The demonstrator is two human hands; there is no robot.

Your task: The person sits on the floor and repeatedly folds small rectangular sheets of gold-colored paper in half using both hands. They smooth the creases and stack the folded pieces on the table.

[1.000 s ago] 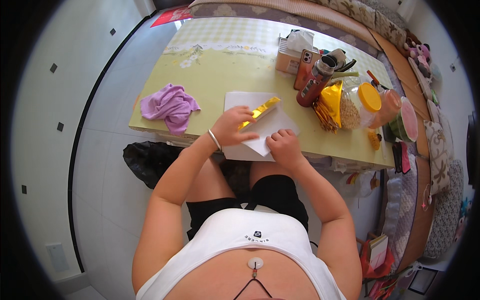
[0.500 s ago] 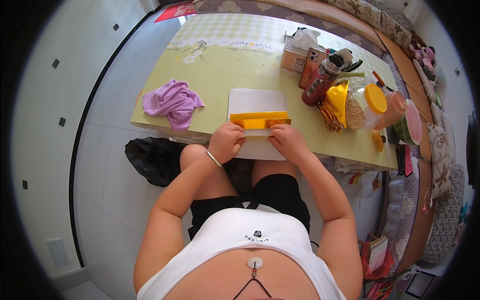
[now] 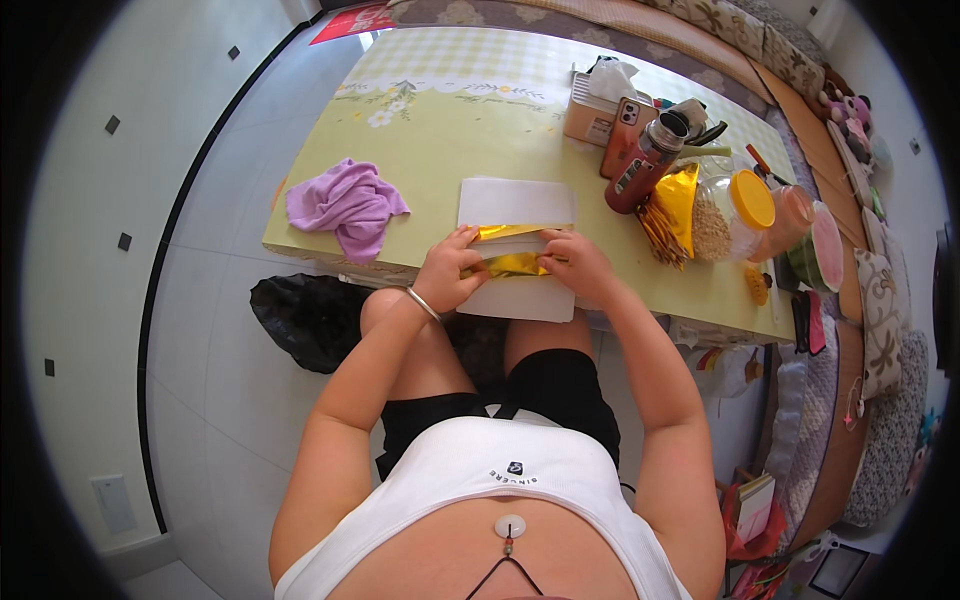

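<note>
My left hand (image 3: 448, 272) and my right hand (image 3: 582, 266) grip the two ends of a sheet of gold foil paper (image 3: 512, 265). Two shiny gold strips run across it, with a pale band between them; whether both belong to one folded sheet I cannot tell. The fingers of each hand are pinched at the edges, partly hiding the ends. Beneath lies a white sheet (image 3: 516, 200), which reaches over the table's front edge toward my lap. A silver bangle circles my left wrist.
A purple cloth (image 3: 346, 206) lies left on the table (image 3: 430, 150). To the right stand a tissue box (image 3: 590, 112), a phone (image 3: 626, 125), a dark red flask (image 3: 640, 170), folded gold pieces (image 3: 668, 215) and a yellow-lidded jar (image 3: 750, 197). A black bag (image 3: 305, 320) rests below the table.
The gold foil paper was one broad band across; now a pale band shows between two gold strips. The lower strip has come nearer to me, and my fingers have shifted along the ends.
</note>
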